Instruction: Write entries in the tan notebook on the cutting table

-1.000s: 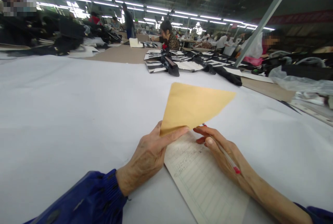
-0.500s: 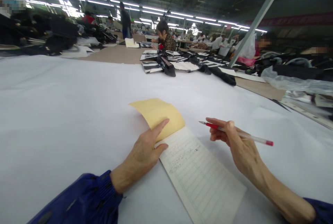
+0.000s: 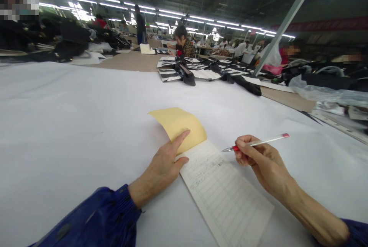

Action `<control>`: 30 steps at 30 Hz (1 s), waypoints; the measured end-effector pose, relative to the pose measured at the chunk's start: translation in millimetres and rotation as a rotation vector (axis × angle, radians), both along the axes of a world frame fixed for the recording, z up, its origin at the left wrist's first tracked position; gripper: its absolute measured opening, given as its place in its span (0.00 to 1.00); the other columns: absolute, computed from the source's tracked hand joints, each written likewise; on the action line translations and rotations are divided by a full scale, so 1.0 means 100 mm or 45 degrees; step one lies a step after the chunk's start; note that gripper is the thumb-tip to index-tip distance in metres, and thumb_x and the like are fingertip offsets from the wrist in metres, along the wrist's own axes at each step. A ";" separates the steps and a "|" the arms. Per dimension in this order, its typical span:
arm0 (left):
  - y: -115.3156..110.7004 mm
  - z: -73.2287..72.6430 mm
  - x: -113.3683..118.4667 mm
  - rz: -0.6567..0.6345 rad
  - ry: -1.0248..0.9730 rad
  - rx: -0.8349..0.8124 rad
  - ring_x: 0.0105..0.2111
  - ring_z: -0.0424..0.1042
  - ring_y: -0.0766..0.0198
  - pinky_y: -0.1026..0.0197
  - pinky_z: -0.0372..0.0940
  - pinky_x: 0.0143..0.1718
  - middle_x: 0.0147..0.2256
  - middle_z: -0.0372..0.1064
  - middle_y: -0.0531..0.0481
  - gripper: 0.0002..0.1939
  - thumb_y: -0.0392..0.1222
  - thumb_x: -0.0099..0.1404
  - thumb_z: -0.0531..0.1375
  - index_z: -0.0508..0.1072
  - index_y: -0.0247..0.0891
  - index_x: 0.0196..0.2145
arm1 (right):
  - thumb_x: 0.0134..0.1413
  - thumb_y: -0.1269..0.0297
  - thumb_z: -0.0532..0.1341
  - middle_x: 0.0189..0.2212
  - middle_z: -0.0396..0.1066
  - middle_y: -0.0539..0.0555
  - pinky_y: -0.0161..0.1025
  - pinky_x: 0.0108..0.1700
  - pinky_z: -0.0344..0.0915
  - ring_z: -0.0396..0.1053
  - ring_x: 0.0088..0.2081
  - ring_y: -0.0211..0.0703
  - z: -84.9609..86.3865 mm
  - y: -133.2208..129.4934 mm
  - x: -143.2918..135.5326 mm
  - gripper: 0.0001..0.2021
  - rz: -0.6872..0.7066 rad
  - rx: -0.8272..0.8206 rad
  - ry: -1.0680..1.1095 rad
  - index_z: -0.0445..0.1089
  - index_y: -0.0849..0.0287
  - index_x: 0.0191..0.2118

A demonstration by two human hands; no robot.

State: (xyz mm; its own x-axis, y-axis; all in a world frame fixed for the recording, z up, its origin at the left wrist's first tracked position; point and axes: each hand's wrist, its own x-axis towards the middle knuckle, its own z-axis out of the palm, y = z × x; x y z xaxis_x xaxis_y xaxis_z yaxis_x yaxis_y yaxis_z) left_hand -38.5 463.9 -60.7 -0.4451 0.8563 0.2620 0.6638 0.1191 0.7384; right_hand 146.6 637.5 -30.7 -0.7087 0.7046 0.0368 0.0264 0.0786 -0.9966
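A lined notepad (image 3: pixel 230 197) lies on the white sheet, its yellow cover (image 3: pixel 181 122) folded back at the far end. Handwriting in dark ink fills a few of its upper lines. My left hand (image 3: pixel 163 166) rests flat on the pad's upper left, index finger on the cover and thumb on the page, fingers apart. To the right of the pad, my right hand (image 3: pixel 258 159) pinches a pen (image 3: pixel 267 140) with a clear barrel and red grip. The pen's tip hovers by the page's right edge; whether it touches cannot be seen.
White sheeting (image 3: pixel 71 124) covers the table. Black and white striped pieces (image 3: pixel 169 74) and dark cloth lie at its far side. A clear plastic bag (image 3: pixel 324 90) is at the right near a slanted metal post (image 3: pixel 287 23). Co-workers sit and stand farther back.
My right hand has closed its fingers round the pen, whose back end has swung upward. The tip is a little lower, nearer the page. My left hand stays on the pad.
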 end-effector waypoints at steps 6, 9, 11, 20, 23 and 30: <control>-0.01 0.01 0.00 -0.055 0.010 0.022 0.65 0.57 0.55 0.45 0.51 0.68 0.65 0.56 0.43 0.35 0.29 0.61 0.57 0.58 0.30 0.66 | 0.53 0.47 0.68 0.24 0.71 0.51 0.35 0.32 0.65 0.67 0.24 0.36 -0.02 -0.23 0.03 0.17 0.241 -0.049 -0.041 0.73 0.57 0.32; -0.01 0.00 0.00 -0.092 0.004 0.049 0.65 0.58 0.56 0.47 0.51 0.68 0.65 0.56 0.41 0.35 0.29 0.61 0.57 0.58 0.28 0.66 | 0.51 0.50 0.71 0.20 0.66 0.47 0.30 0.25 0.60 0.61 0.22 0.32 -0.06 -0.32 0.03 0.16 0.219 -0.040 -0.034 0.70 0.55 0.29; -0.01 0.00 0.00 -0.147 0.003 0.074 0.65 0.57 0.57 0.50 0.52 0.68 0.65 0.56 0.41 0.36 0.30 0.60 0.59 0.58 0.27 0.66 | 0.50 0.49 0.71 0.19 0.62 0.46 0.27 0.22 0.54 0.55 0.21 0.30 -0.05 -0.35 0.05 0.17 0.144 0.004 -0.066 0.69 0.55 0.28; -0.02 0.03 0.02 -0.199 0.005 0.024 0.65 0.57 0.56 0.52 0.52 0.68 0.66 0.54 0.41 0.37 0.30 0.60 0.60 0.56 0.28 0.67 | 0.53 0.50 0.69 0.18 0.55 0.44 0.30 0.21 0.50 0.50 0.18 0.28 0.16 -0.34 0.20 0.13 -0.121 0.082 0.181 0.71 0.54 0.32; -0.01 0.04 0.03 -0.190 0.009 0.016 0.65 0.57 0.57 0.53 0.52 0.68 0.66 0.55 0.41 0.37 0.29 0.60 0.60 0.56 0.28 0.66 | 0.48 0.51 0.72 0.17 0.56 0.44 0.29 0.19 0.50 0.51 0.17 0.28 0.19 -0.40 0.12 0.16 -0.149 0.075 0.186 0.70 0.55 0.27; 0.00 0.02 0.01 -0.174 -0.009 -0.008 0.66 0.56 0.58 0.53 0.52 0.68 0.66 0.54 0.42 0.38 0.30 0.60 0.61 0.56 0.29 0.67 | 0.50 0.54 0.72 0.20 0.58 0.44 0.28 0.20 0.56 0.56 0.20 0.30 0.12 -0.44 0.11 0.16 -0.145 0.127 0.151 0.66 0.54 0.29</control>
State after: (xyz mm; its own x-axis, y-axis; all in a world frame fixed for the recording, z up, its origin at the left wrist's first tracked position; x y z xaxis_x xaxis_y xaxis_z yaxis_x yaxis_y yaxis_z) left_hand -37.3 463.7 -58.4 -0.3259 0.9107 0.2539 0.6690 0.0325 0.7425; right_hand 157.5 593.2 -18.8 -0.6114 0.7685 0.1889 -0.0767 0.1801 -0.9807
